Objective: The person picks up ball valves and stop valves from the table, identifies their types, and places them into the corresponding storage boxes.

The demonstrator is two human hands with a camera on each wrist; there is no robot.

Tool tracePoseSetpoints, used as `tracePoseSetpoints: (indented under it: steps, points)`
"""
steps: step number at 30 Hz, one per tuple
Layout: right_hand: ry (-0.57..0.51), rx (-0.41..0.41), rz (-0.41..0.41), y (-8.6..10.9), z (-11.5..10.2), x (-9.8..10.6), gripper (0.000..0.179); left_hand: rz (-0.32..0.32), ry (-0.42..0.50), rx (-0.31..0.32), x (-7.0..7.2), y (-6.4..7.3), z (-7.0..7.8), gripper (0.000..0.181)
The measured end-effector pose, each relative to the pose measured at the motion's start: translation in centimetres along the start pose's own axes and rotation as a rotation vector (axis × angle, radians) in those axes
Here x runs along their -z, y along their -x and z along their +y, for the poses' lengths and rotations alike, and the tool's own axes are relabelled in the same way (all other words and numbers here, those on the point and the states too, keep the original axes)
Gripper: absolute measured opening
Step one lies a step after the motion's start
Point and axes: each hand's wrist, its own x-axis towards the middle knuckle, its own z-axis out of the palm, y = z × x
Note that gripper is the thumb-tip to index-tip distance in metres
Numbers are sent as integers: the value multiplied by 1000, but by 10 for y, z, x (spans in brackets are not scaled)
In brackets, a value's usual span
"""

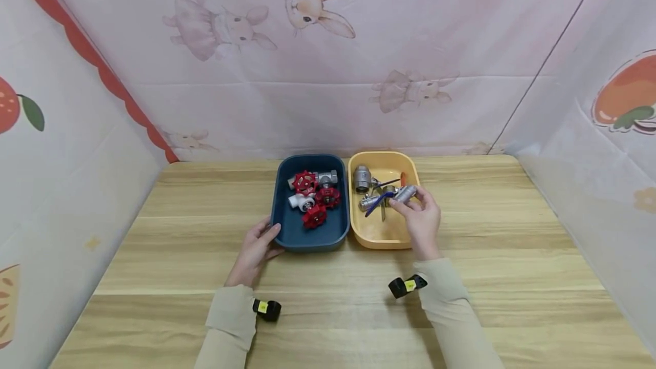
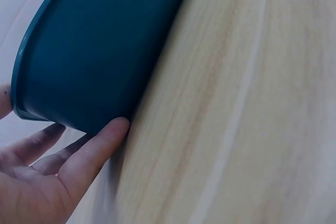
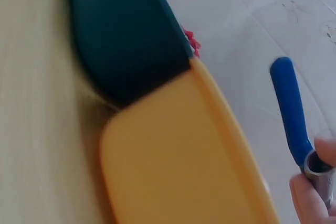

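Observation:
My right hand [image 1: 423, 222] pinches a silver ball valve [image 1: 405, 193] with a blue lever handle [image 3: 290, 109] between thumb and fingers, over the right side of a yellow bin [image 1: 381, 244]. Below it in that bin lie several metal valves, among them a thick silver one [image 1: 361, 179] at the back left. My left hand [image 1: 255, 246] grips the near left corner of a dark blue bin [image 1: 310, 245], thumb at the rim and fingers against the outer wall in the left wrist view. Inside the blue bin are several valves with red handwheels [image 1: 314, 217].
The two bins stand side by side on a wood-grain table [image 1: 328, 312], close to the back wall cloth [image 1: 246, 113] printed with rabbits. Cloth walls with fruit prints rise at the left and right. Each wrist wears a black camera [image 1: 267, 310].

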Motion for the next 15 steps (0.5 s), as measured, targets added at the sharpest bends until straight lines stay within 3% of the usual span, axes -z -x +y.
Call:
tracePoseSetpoints:
  steps: [3,7,12,15]
  points:
    - [-20,-1,-56,-7,-2,4,64,-4,7,-13,-1,1,0,52]
    - [-6,-47,-192,-17,-9,12,67,-5,31,-29,-3,2,2,50]
    - [166,-89,-466,-31,-19,20,70,-9,41,-16,-3,3,3,49]
    - [243,-143,-565,-41,-21,23,73,1,35,-12,-4,2,2,50]
